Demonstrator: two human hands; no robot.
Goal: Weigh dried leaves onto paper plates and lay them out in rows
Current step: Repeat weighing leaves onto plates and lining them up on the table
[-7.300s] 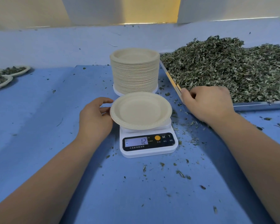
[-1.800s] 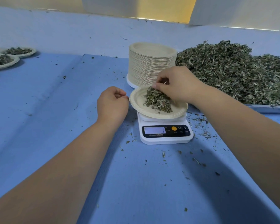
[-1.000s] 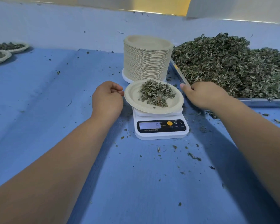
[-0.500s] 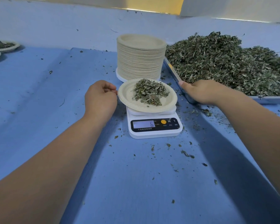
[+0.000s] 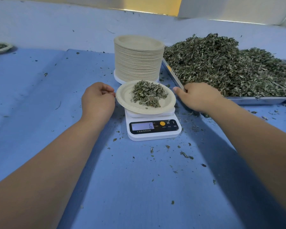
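A paper plate (image 5: 130, 103) with a small heap of dried leaves (image 5: 147, 95) sits on the white kitchen scale (image 5: 153, 129), whose display reads 6. My left hand (image 5: 97, 100) rests on the blue cloth just left of the plate, fingers loosely curled, fingertips at the rim. My right hand (image 5: 199, 96) lies at the near left corner of the metal tray (image 5: 254, 100), fingers curled under and thumb pointing left; what is inside the fingers is hidden. The tray holds a large pile of dried leaves (image 5: 221, 65).
A tall stack of paper plates (image 5: 137, 58) stands right behind the scale. Filled plates (image 5: 0, 47) lie at the far left edge. Leaf crumbs are scattered over the blue cloth (image 5: 40, 104) around the scale. A pale wall runs along the back.
Leaves were dropped on the plate, then my right hand drew back to the tray corner. The scale reading rose from 5 to 6. In the last half second both hands stay put.
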